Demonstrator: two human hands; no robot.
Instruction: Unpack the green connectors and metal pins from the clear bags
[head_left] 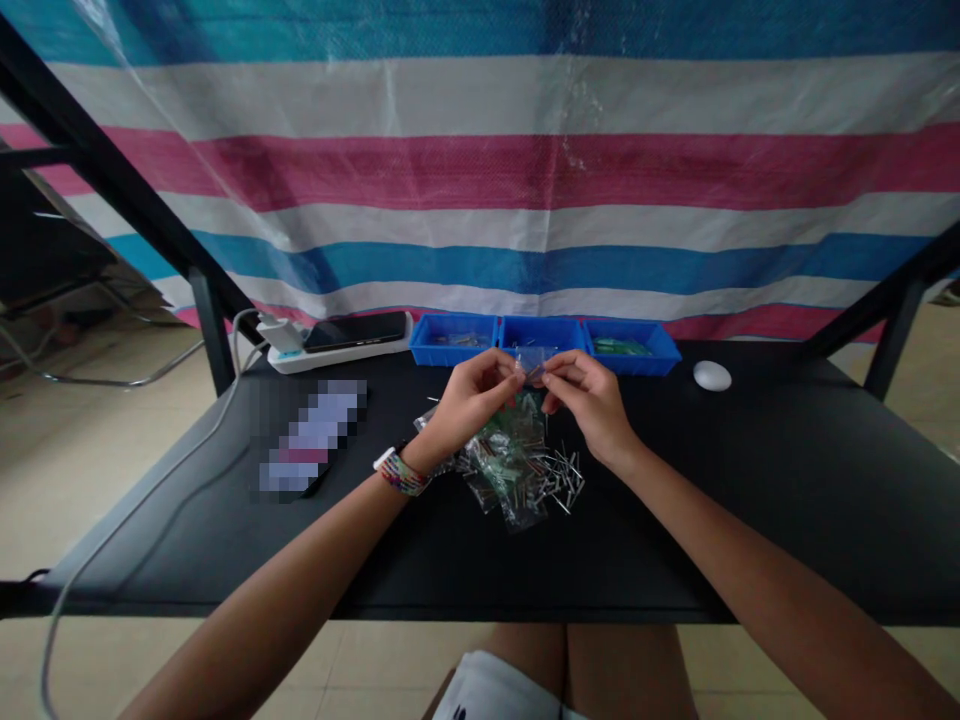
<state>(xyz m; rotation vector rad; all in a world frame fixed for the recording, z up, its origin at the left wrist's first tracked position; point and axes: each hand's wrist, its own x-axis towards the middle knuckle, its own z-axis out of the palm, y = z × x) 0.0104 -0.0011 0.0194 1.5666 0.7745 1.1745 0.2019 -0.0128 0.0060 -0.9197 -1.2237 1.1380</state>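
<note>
My left hand (472,400) and my right hand (589,395) meet above the middle of the black table (750,500), fingers pinched together on a small clear plastic bag (531,362) held between them. Just below the hands lies a heap of clear plastic bags (506,465) with green parts inside. Next to the heap, on its right, is a scatter of small metal pins (559,480). A beaded band is on my left wrist.
Three blue bins (544,338) stand in a row at the table's back edge. A phone (356,330) rests on a white power strip (289,355) at back left, with a cable trailing off the table. A white oval object (711,376) lies back right. A striped tarp hangs behind.
</note>
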